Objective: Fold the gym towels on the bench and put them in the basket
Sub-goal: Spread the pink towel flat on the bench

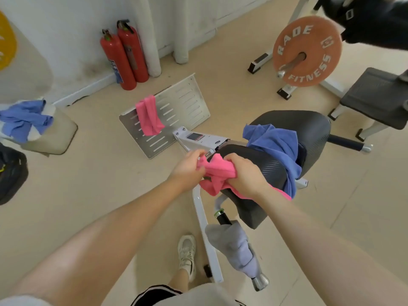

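- Pretty early in the job, I'd say: the pink towel (217, 171) is bunched up, no neat fold yet, lying on the near end of the counter (262, 173).
- Further along the counter a blue towel (276, 146) is draped over it unfolded, and a grey towel (234, 246) hangs off a handle just below its near end.
- Another pink towel (149, 115) sits on the metal plate (187, 107) on the floor beyond the counter.
- Can't spot a basket for sure, so nothing looks put away.
- Left hand (189, 168) pinches the pink towel's left edge, fingers curled together.
- Right hand (245, 175) has its fingers clamped round the bunched middle.
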Demonstrator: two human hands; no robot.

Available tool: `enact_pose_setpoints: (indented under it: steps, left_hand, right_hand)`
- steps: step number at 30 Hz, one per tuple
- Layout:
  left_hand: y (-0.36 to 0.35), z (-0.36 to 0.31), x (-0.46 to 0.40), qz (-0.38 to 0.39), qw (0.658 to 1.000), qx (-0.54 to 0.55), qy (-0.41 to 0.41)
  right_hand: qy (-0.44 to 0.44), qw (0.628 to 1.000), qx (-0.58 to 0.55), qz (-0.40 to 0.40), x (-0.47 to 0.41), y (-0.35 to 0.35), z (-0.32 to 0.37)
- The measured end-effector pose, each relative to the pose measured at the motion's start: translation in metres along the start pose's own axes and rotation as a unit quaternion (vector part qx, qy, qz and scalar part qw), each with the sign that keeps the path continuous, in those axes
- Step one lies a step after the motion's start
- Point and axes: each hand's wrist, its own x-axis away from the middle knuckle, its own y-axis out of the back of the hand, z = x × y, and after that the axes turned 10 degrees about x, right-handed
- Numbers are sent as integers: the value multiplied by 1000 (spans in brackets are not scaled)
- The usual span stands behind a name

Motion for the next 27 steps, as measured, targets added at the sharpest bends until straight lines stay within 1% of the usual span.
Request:
enact_pose_setpoints:
  steps: [2, 4, 5, 8, 11, 14, 17, 19, 23, 27]
  left_hand:
    - [19, -7, 21, -38, 998, -15, -48]
    - [35, -13, 49, -52, 994, -12, -92]
    - [42, -15, 65, -51, 994, -4, -100]
    - [57, -7, 122, -45, 996, 8, -71]
    - [67, 12, 186, -74, 997, 21, -27]
    - [77, 34, 249, -124, 992, 10, 13]
    - [97, 58, 301, -157, 986, -17, 52]
    - [115, 75, 330, -182, 981, -14, 65]
    - [160, 108, 384, -224, 973, 8, 60]
    - [224, 154, 433, -258, 963, -19, 75]
  right_hand:
    - [66, 998, 23, 0, 9, 9, 23]
    - [139, 989, 51, 5, 20, 11, 46]
    - [174, 983, 54, 8, 27, 12, 57]
    - [260, 964, 46, 17, 51, 6, 94]
    - [316, 946, 76, 18, 80, -9, 131]
    - [358, 928, 99, 33, 106, -31, 170]
    - [389, 910, 138, 50, 127, -50, 215]
    - [405, 901, 148, 51, 136, -62, 248]
    - [418, 898, 132, 43, 143, -88, 322]
    - [415, 897, 143, 53, 145, -123, 416]
